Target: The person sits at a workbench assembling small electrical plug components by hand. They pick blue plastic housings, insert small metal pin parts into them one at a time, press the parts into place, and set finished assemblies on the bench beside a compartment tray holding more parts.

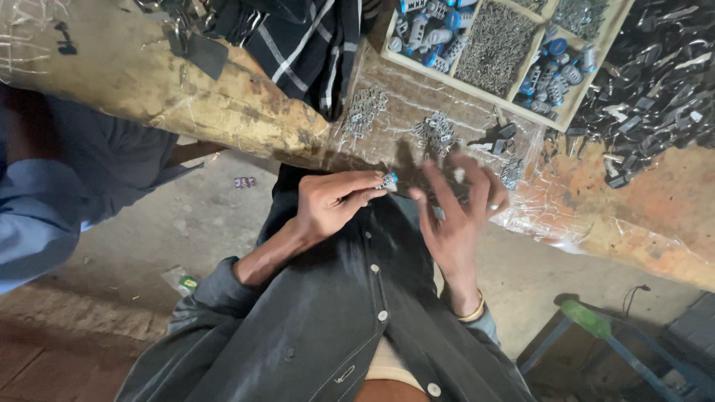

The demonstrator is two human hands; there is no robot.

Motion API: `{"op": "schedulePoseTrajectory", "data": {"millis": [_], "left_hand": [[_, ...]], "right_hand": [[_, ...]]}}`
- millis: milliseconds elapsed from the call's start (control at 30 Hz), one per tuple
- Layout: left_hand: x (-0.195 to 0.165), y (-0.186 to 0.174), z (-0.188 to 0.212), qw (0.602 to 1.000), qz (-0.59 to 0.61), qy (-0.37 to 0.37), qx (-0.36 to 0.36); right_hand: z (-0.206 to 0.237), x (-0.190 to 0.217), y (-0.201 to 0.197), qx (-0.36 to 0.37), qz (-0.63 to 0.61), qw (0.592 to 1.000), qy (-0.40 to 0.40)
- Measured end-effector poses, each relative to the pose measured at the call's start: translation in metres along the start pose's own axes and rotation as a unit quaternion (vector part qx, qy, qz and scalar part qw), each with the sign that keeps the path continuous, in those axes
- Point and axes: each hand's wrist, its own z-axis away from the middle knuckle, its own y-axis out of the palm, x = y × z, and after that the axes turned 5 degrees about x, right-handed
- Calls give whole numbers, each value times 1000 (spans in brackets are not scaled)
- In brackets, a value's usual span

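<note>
We held a small metal part with a blue tip (pixel 388 181) pinched between the thumb and fingertips of our left hand (pixel 337 202), the grip clamped on it just above the near edge of the table (pixel 640 216), over the clear plastic sheet (pixel 521 212) that covered the top. Our right hand (pixel 454 212) hovered just beside it with the fingers spread and blurred, so we could not tell whether that grip held anything; it looked apart. Small heaps of grey metal pieces (pixel 436 132) lay on the plastic just beyond our hands, and a wooden tray (pixel 477 88) with compartments of blue-and-silver parts (pixel 428 30) and fine metal pins (pixel 497 45) sat toward the table's far edge, beside a pile of dark metal clips (pixel 655 82) at the far right corner. To do this well, we judged it wise to keep the pinch low on the part so its blue end stayed free, to steady both wrists against the table's near edge, and to work over the plastic, so that anything dropped would land there rather than on the floor (pixel 186 223).
</note>
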Motion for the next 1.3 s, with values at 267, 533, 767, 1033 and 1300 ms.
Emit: {"op": "schedulePoseTrajectory", "data": {"millis": [267, 533, 767, 1033, 1300], "left_hand": [[3, 1, 4, 992, 94, -82, -12], [5, 2, 7, 995, 70, -77, -15], [2, 1, 5, 995, 64, -69, -15], [1, 1, 4, 993, 74, -86, -14], [-1, -1, 3, 996, 70, -59, -17]], "right_hand": [[13, -14, 9, 13, -53, 993, -108], [19, 4, 31, 12, -354, 934, 50], [14, 5, 30, -21, -550, 814, 186], [8, 6, 24, 12, -529, 819, 220], [13, -9, 14, -9, -351, 919, 177]]}}
